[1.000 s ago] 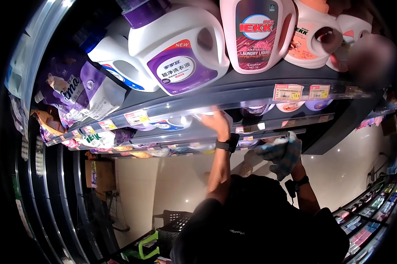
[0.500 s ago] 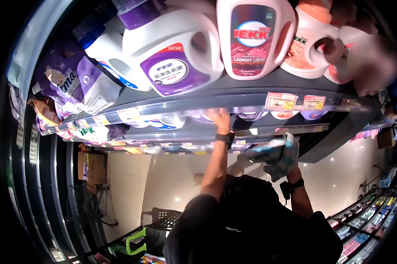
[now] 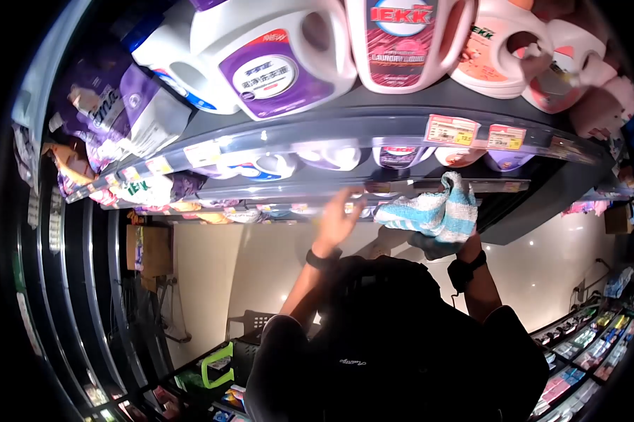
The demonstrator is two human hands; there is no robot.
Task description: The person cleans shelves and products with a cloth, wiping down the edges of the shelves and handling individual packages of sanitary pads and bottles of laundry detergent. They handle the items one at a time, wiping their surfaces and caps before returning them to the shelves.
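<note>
My left hand (image 3: 338,219) is just below the shelf edge, blurred by motion, with its fingers apart and nothing in them. On the right, a blue and white striped cloth (image 3: 436,209) covers most of my right hand (image 3: 469,246), which holds it near the lower shelf; its fingers are hidden. Above both hands, a purple-labelled white bottle (image 3: 271,67), a red-labelled laundry liquid bottle (image 3: 401,49) and an orange-labelled bottle (image 3: 496,53) stand on the upper shelf. Price tags (image 3: 452,131) line its front edge.
More bottles (image 3: 399,156) sit on the shelf below. Purple pouches (image 3: 130,116) stand at the left. A cardboard box (image 3: 149,250) and a trolley are at the lower left, beside a black basket with a green handle (image 3: 217,366). Stocked shelves (image 3: 577,366) are at the lower right.
My left hand has come away from the shelf edge, down and left. The cloth in my right hand has moved up slightly and shows more of its striped side. The view has tilted.
</note>
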